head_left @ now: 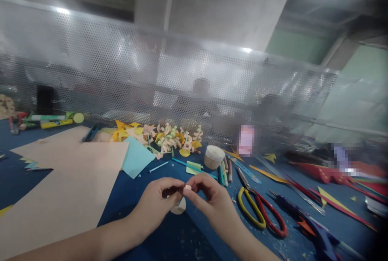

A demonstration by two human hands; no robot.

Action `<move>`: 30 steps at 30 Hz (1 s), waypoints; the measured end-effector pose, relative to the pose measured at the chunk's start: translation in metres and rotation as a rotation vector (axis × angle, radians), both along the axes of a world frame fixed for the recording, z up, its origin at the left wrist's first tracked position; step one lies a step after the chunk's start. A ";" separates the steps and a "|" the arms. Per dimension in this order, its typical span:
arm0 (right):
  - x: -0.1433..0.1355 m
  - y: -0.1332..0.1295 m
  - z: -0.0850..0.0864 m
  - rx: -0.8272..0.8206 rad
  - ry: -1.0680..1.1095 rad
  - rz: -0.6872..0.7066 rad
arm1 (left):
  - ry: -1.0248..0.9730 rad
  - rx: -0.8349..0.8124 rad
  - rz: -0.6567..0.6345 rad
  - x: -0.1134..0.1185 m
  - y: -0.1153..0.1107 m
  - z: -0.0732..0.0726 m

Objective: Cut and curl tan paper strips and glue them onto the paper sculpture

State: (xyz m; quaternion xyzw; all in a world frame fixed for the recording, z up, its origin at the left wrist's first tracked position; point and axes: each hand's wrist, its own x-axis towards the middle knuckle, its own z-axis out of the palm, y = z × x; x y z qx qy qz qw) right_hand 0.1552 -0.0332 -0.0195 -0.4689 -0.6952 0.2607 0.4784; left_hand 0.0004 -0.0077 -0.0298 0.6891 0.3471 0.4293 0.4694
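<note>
My right hand (209,198) pinches a small pale pink piece (187,188), perhaps rolled paper, between thumb and index finger. My left hand (162,200) meets it from the other side, its fingers closed and touching near the piece; what lies inside them is hidden. Below the fingertips, partly covered by the left hand, is a small whitish round object (178,206). Right of my right hand lie scissors (251,200) with one yellow and one red handle. A white cylindrical roll (214,157) stands just behind the hands, with rolled paper sticks (226,170) beside it.
Large pale paper sheets (81,184) cover the left, with a light blue sheet (136,158) at their edge. Paper curls and scraps (169,137) are heaped at the back, before a perforated metal screen (121,63). A dark blue glue gun (303,216) and paper strips (342,208) lie right.
</note>
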 end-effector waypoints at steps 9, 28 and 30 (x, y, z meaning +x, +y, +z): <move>0.000 0.008 -0.004 0.061 -0.053 -0.006 | -0.035 -0.017 -0.045 0.000 0.004 -0.002; 0.002 0.002 -0.004 0.005 0.024 0.089 | -0.016 0.039 -0.036 -0.002 0.004 -0.011; 0.002 0.001 -0.005 0.014 0.033 0.079 | -0.025 0.049 -0.041 -0.002 0.003 -0.011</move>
